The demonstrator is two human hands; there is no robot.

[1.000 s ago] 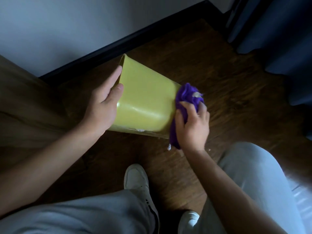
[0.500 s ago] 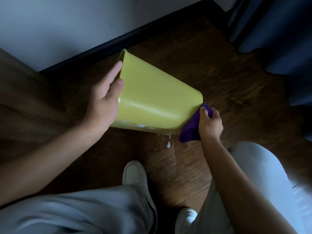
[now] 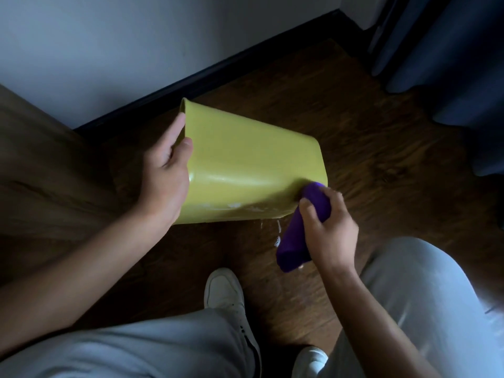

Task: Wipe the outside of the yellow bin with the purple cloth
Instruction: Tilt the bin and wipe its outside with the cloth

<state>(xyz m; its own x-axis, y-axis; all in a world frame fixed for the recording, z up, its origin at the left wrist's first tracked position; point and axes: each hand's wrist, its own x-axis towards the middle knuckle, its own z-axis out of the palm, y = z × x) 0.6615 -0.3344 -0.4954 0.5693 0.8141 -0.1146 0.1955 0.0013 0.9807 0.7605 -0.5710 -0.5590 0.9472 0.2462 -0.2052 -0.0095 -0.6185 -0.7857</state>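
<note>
The yellow bin (image 3: 245, 162) lies tipped on its side above the wooden floor, its open rim to the left and its base to the right. My left hand (image 3: 166, 175) grips the rim, fingers inside and thumb on the outer wall. My right hand (image 3: 327, 227) holds the rolled purple cloth (image 3: 302, 227), whose upper end presses against the bin's lower right corner near the base. White foam streaks show on the bin's near wall, and a few drips hang from its lower edge.
A dark skirting board (image 3: 218, 69) and white wall run behind the bin. Blue curtains (image 3: 450, 64) hang at the right. A wooden panel (image 3: 41, 159) stands at the left. My knees and white shoes (image 3: 223, 293) are close below the bin.
My right hand with the cloth slid from the bin's right end round to its lower near corner. The bin turned, showing more of its side wall. My left hand kept its grip.
</note>
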